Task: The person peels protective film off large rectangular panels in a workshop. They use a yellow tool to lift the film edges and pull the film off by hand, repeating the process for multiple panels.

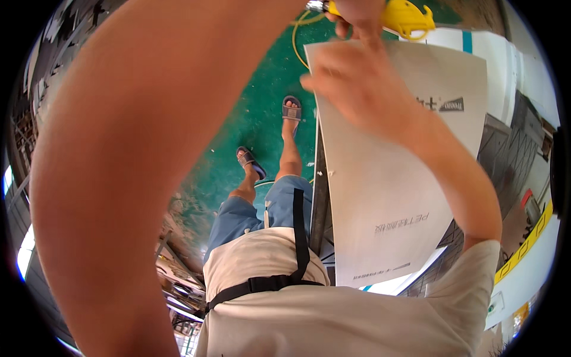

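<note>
My left arm reaches up to the top edge of the view. There my left hand (360,13), partly cut off, has its fingers wrapped round a yellow air tool (408,19) with a metal coupling on its left end; the tool's exact kind is not clear. Just below it, my right hand (357,80) is smeared by motion over the far left corner of a long pale panel (386,178). Its thumb sticks out to the left, apart from the fingers, and nothing shows in its grasp. Whether it touches the panel I cannot tell.
A dark support frame (320,190) carries the panel along its left edge. A yellow hose (295,44) hangs down near the panel's far corner toward the green floor (256,113). White sheets (491,65) lie beyond on the right. Assorted clutter (181,285) stands at the lower left.
</note>
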{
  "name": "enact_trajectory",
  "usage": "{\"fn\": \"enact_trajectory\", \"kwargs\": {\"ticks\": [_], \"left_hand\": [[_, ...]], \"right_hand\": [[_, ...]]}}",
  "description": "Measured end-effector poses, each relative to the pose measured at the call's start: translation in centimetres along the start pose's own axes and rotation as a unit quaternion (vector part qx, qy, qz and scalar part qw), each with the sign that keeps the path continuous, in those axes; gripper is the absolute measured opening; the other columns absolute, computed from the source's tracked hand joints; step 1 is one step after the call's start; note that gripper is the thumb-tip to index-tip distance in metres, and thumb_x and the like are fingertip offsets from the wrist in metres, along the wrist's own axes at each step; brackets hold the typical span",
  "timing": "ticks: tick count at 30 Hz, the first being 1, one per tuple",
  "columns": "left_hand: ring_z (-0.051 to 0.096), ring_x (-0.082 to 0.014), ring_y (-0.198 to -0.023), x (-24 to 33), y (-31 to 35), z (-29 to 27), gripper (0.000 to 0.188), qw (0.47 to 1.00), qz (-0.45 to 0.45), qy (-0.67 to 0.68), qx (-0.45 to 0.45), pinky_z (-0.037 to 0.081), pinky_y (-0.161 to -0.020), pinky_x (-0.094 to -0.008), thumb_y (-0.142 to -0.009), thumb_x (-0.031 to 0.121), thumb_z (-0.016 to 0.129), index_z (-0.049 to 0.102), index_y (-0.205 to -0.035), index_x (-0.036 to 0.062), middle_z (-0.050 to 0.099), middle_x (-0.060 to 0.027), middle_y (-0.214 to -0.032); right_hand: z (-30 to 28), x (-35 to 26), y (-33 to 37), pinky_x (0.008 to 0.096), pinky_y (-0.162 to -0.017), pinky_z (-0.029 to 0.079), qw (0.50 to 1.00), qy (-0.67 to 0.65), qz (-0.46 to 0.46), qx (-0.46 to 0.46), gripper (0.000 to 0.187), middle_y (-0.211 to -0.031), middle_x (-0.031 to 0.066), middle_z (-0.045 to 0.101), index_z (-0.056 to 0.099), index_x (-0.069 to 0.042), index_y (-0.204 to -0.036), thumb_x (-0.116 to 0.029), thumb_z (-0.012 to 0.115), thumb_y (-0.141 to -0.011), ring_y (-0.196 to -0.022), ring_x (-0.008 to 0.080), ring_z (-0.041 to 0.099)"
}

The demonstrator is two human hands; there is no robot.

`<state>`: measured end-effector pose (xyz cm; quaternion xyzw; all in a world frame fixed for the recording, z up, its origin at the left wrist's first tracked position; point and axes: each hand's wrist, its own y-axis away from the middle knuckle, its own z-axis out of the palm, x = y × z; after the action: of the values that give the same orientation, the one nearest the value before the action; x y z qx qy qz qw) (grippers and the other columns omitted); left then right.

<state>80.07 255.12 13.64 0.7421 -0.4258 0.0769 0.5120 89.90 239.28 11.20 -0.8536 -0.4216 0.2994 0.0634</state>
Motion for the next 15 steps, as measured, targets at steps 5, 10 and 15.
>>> {"fn": "enact_trajectory", "kwargs": {"ticks": [5, 10, 15], "left_hand": [[0.061, -0.0178, -0.070, 0.7, 1.1, 0.9, 0.057, 0.998, -0.065, -0.008, 0.026, 0.050, -0.065, -0.0347, -0.079, 0.062, 0.081, 0.076, -0.097, 0.0078, 0.070, -0.0038, -0.083], [0.069, -0.0284, -0.081, 2.1, 1.6, 2.2, 0.061, 0.984, -0.015, -0.108, 0.141, 0.053, -0.075, -0.0417, -0.077, 0.061, 0.082, 0.076, -0.103, 0.0063, 0.073, -0.0105, -0.090], [0.071, -0.0356, -0.097, 4.1, 4.6, 6.5, 0.052, 0.936, -0.080, -0.110, 0.324, 0.055, -0.085, -0.0463, -0.080, 0.052, 0.081, 0.076, -0.105, 0.0059, 0.075, -0.0174, -0.100]], "right_hand": [[1.1, -2.6, 2.7, 0.0373, -0.074, 0.050, 0.999, -0.038, -0.004, -0.026, 0.007, -0.086, 0.0040, 0.054, 0.060, -0.008, -0.078, -0.013, 0.066, -0.078, -0.089, 0.0229, 0.060], [0.9, -14.0, 12.8, 0.0315, -0.069, 0.049, 0.988, -0.110, 0.016, -0.103, 0.011, -0.080, 0.0022, 0.048, 0.055, -0.009, -0.073, -0.011, 0.064, -0.078, -0.081, 0.0188, 0.055], [0.3, -18.3, 15.4, 0.0344, -0.069, 0.051, 0.978, -0.128, 0.021, -0.161, 0.023, -0.084, 0.0044, 0.057, 0.069, -0.002, -0.105, -0.008, 0.068, -0.082, -0.081, 0.0208, 0.059]]}}
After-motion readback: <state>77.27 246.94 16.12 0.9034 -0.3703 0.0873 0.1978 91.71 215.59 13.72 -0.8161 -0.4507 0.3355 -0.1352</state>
